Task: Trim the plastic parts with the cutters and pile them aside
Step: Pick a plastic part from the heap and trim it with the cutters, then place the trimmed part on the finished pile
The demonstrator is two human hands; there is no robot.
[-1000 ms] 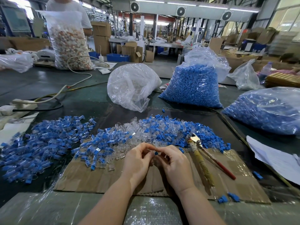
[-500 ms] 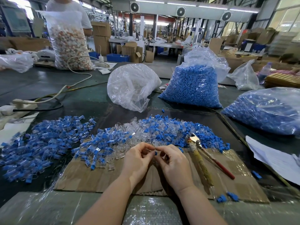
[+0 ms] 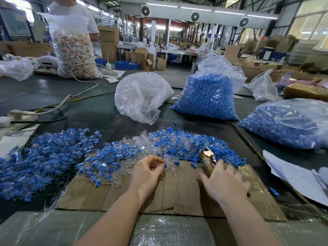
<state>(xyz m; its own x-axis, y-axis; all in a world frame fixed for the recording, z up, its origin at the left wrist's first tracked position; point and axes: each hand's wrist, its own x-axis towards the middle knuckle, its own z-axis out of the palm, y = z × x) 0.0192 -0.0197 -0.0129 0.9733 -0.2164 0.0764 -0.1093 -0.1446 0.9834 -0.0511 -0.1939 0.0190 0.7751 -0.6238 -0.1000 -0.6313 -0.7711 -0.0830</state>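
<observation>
1. Head view: left hand (image 3: 147,172) is pinching a blue part (image 3: 166,166) above the cardboard (image 3: 179,194).
2. Right hand (image 3: 224,183) is lying spread over the cutters (image 3: 207,158), beside the parts pile (image 3: 159,148).

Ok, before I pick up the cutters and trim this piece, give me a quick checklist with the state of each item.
1. Part in hand: ok. The left hand pinches a small blue and clear part at its fingertips.
2. Cutters within reach: ok. The right hand lies over the handles of the cutters on the cardboard.
3. Firm grip on the cutters: cannot tell. The fingers look spread and the handles are mostly covered.
4. Blades free: ok. The metal head is uncovered, at the edge of the mixed pile.
5. Place for finished parts: ok. The blue pile lies to the left.
</observation>
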